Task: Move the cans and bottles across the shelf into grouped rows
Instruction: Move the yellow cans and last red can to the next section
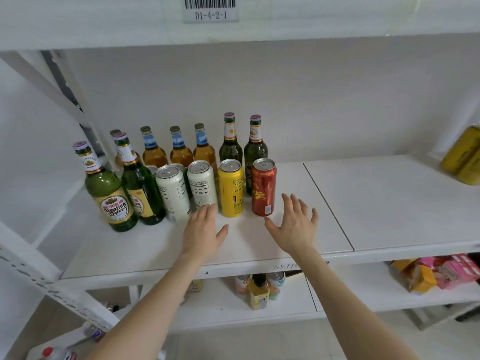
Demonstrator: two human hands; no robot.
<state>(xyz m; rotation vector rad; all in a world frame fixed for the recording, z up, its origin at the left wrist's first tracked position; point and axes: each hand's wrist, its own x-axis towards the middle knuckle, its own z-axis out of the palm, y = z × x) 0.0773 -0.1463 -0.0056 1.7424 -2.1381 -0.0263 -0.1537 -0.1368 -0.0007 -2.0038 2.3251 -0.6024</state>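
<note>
**Open hands at can row**

Left hand (202, 229) and right hand (293, 228) both spread, holding nothing, over the shelf (389, 203) front. Left fingertips at white can (202, 184) base, contact unclear. Right hand just beside red can (263, 187). Yellow can (231, 188) between them. Green bottles (109, 188) and amber bottles (180, 152) upright around and behind.

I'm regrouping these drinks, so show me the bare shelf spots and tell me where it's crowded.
Widest bare stretch: the shelf from the red can rightward to the far-right yellow cans. Also bare: the front strip beneath the left hand and right hand. Crowded: back left, where bottles and white cans pack together.
</note>
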